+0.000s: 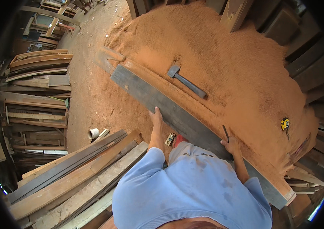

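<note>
A long grey wooden board lies slantwise in front of me, from upper left to lower right. At its near edge my left hand is closed, with fingertips on the top face and the remaining fingers hidden. Across the board, by its far edge, my right hand is closed around a thin dark stick, perhaps a pencil, that points up and away. Beyond the board a hammer with a dark handle rests on the sawdust, its head to the left.
A big heap of orange sawdust spreads beyond the board. A yellow tape measure lies on it at right. Stacked planks fill the lower left, near a white cup. More timber lines the left side. A small patterned object lies near my foot.
</note>
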The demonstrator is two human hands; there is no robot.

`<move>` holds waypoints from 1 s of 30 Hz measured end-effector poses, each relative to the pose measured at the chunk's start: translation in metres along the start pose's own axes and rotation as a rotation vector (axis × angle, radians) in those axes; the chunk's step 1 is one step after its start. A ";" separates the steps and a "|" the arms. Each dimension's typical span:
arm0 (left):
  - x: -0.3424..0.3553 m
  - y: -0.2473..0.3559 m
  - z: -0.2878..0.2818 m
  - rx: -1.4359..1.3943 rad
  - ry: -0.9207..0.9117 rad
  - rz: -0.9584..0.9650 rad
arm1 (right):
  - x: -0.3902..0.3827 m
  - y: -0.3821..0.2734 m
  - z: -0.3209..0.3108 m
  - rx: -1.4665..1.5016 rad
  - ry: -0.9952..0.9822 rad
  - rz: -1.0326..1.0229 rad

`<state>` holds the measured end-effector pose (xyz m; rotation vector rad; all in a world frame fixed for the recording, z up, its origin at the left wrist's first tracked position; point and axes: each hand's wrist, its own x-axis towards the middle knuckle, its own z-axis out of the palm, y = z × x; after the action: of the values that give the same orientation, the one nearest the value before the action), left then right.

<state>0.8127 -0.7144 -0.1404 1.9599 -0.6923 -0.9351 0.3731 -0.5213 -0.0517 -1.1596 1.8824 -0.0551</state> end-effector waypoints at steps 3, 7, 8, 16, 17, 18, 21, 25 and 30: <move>-0.014 0.010 -0.002 -0.077 -0.023 -0.017 | 0.004 0.002 -0.004 -0.002 -0.050 0.028; -0.014 0.008 -0.003 -0.156 -0.112 -0.289 | 0.010 0.011 -0.002 0.080 -0.135 0.032; -0.015 0.007 -0.003 -0.164 -0.084 -0.284 | 0.011 0.014 0.003 0.087 -0.092 -0.006; -0.036 0.011 0.003 -0.176 -0.066 -0.252 | -0.004 0.019 0.011 0.106 -0.009 -0.004; -0.032 0.004 0.003 -0.162 -0.060 -0.274 | -0.003 0.021 0.008 0.110 -0.040 0.020; -0.027 0.005 0.004 -0.148 -0.053 -0.290 | 0.001 0.020 0.007 0.119 -0.070 0.041; -0.020 -0.002 0.009 -0.106 0.009 -0.295 | 0.007 0.021 0.004 0.105 -0.123 0.067; -0.011 -0.017 0.007 -0.363 -0.059 -0.296 | 0.002 0.005 -0.009 0.066 -0.117 0.000; -0.030 -0.012 0.016 -0.617 -0.167 -0.252 | 0.005 0.005 -0.013 0.040 -0.211 0.077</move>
<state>0.7842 -0.6935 -0.1464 1.4441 -0.1996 -1.2957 0.3602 -0.5270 -0.0494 -1.0229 1.7293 0.0693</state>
